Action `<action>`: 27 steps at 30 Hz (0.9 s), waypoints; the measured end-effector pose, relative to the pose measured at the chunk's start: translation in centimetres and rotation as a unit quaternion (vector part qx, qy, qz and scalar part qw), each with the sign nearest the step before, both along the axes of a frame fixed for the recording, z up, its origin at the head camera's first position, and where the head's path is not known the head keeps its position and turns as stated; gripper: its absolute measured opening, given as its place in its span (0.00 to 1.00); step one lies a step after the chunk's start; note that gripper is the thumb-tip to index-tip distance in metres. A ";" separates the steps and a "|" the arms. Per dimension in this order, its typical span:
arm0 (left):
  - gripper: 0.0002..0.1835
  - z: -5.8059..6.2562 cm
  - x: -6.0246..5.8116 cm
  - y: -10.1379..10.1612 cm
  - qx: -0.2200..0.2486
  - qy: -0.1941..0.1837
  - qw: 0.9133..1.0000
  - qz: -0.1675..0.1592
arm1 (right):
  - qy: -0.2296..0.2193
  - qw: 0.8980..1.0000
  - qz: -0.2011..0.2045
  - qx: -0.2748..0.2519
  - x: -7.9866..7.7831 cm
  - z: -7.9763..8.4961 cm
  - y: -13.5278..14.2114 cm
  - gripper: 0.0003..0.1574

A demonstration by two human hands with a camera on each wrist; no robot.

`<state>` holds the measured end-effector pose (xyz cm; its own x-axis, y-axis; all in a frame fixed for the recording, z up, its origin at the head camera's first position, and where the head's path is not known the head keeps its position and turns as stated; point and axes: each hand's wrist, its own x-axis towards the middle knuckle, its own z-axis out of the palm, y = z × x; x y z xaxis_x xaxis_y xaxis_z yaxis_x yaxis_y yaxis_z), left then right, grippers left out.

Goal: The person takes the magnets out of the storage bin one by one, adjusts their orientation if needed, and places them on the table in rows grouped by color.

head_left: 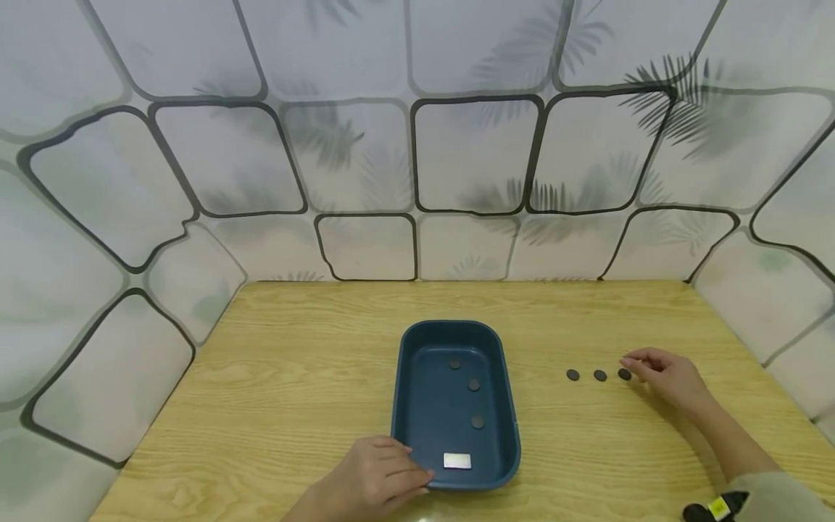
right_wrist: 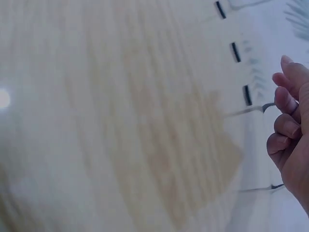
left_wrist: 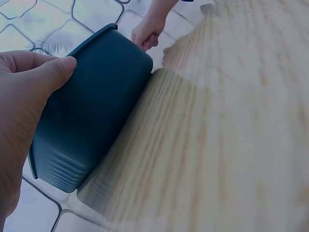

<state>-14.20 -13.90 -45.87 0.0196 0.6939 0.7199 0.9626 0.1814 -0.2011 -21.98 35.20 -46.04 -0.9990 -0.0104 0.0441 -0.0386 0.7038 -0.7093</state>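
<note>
My left hand (head_left: 385, 475) holds the near left corner of a blue plastic tray (head_left: 398, 406), its thumb (left_wrist: 65, 67) against the outer wall by the rim. Inside lie three small dark discs, one of them a disc (head_left: 473, 385) in the middle, and a shiny silver rectangle (head_left: 457, 461) at the near end. To the right of the tray, three more dark discs form a row: a left disc (head_left: 572, 375), a middle disc (head_left: 600, 375) and a right disc (head_left: 624, 374). Over the right one hovers my right hand (head_left: 672, 377), fingers loosely curled; the right wrist view shows nothing in them.
A wood-grain tabletop (head_left: 280, 377) carries everything. Behind and at both sides stands a pale wall covering (head_left: 365, 246) with a dark stone-outline and leaf pattern. A black strap with a yellow label (head_left: 719, 507) sits at the right sleeve.
</note>
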 end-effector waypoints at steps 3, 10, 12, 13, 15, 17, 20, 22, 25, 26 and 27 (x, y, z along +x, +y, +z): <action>0.06 0.1 0.1 0.0 0.000 -0.001 1.000 -0.001 | 0.015 1.000 0.014 0.013 0.0 0.7 -0.9 0.24; 0.07 0.3 0.2 -0.1 -0.005 0.004 1.000 -0.002 | 0.076 0.995 0.067 0.017 -0.1 2.4 -4.3 0.13; 0.07 0.3 0.2 -0.1 -0.009 0.000 1.000 0.001 | 0.087 0.993 0.080 0.014 -0.1 2.6 -5.3 0.11; 0.06 0.3 0.2 -0.2 -0.010 -0.003 1.000 0.003 | 0.089 0.992 0.086 0.010 -0.2 2.8 -5.9 0.11; 0.06 0.3 0.2 -0.2 -0.013 -0.003 1.000 0.006 | 0.098 0.990 0.099 0.007 -0.3 2.9 -6.8 0.09; 0.06 0.4 0.2 -0.1 -0.015 -0.004 1.000 0.009 | 0.107 0.988 0.108 0.003 -0.4 3.1 -7.7 0.07; 0.06 0.4 0.2 -0.1 -0.017 -0.004 1.000 0.011 | 0.126 0.984 0.122 0.002 -0.6 3.3 -9.1 0.05; 0.06 0.4 0.2 -0.1 -0.018 -0.008 1.000 0.012 | 0.141 0.982 0.127 0.007 -0.7 3.6 -10.0 0.04; 0.06 0.3 0.2 -0.1 -0.019 -0.012 1.000 0.012 | 0.165 0.976 0.144 0.018 -0.8 4.1 -11.4 0.03; 0.06 0.3 0.2 -0.1 -0.018 -0.013 1.000 0.012 | 0.173 0.973 0.151 0.023 -0.8 4.3 -11.9 0.03; 0.06 0.3 0.2 -0.1 -0.017 -0.012 1.000 0.011 | 0.182 0.970 0.159 0.026 -0.8 4.5 -12.4 0.03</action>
